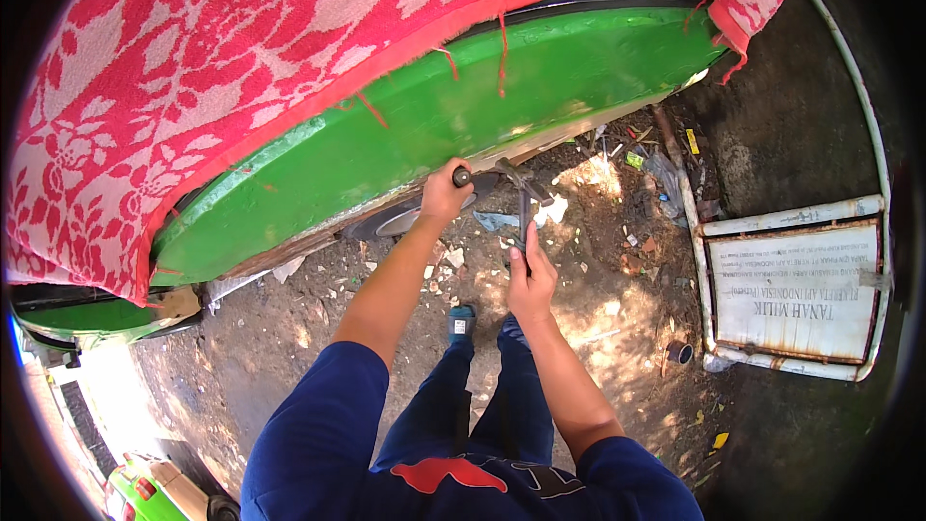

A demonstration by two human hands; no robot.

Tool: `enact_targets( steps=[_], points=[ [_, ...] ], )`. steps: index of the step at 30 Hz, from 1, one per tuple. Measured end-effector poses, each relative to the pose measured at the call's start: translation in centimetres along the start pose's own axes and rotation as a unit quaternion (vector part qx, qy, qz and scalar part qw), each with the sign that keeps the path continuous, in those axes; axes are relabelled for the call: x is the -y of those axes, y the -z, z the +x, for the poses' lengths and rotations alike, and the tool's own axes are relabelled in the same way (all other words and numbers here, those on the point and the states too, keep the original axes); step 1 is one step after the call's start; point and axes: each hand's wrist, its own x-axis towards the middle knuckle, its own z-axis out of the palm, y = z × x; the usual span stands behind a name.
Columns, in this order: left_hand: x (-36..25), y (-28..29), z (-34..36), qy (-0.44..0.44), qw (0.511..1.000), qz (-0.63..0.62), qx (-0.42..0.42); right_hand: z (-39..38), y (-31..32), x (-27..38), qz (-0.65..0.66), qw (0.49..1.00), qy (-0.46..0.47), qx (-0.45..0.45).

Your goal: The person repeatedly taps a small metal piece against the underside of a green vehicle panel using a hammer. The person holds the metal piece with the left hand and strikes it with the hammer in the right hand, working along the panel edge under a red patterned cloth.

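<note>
My left hand (446, 193) is closed round a tool with a round black handle end (462, 177). The rest of that tool is hidden by the fist and I cannot make out its kind. It is held close to the lower edge of a green car body (424, 101). My right hand (532, 280) grips a hammer (525, 212) by its dark handle, the head up and just right of my left hand. The hammer head and the black handle end are apart. Bare tan and brown patches show along the car's lower edge.
A red and pink patterned cloth (241, 48) with loose threads covers the car's upper part. Below the body is a wheel (400, 222). Pale chips and litter lie on the dirt ground (318, 328). A rusty white-framed sign (796, 294) stands at the right.
</note>
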Motion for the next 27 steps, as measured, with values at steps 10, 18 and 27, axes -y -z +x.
enact_targets(
  steps=[10, 18, 27],
  points=[
    [0.5, -0.3, -0.1, 0.002, 1.0, -0.024, -0.006, -1.1, 0.2, -0.8, -0.005, 1.0, 0.024, 0.002],
    [0.2, -0.1, -0.4, -0.034, 0.998, -0.029, -0.038, -0.3, -0.5, -0.1, 0.023, 0.997, 0.073, 0.006],
    [1.1, -1.2, -0.7, -0.019, 0.997, -0.06, -0.054, -0.2, 0.4, -0.1, -0.049, 0.989, 0.135, 0.033]
  ],
)
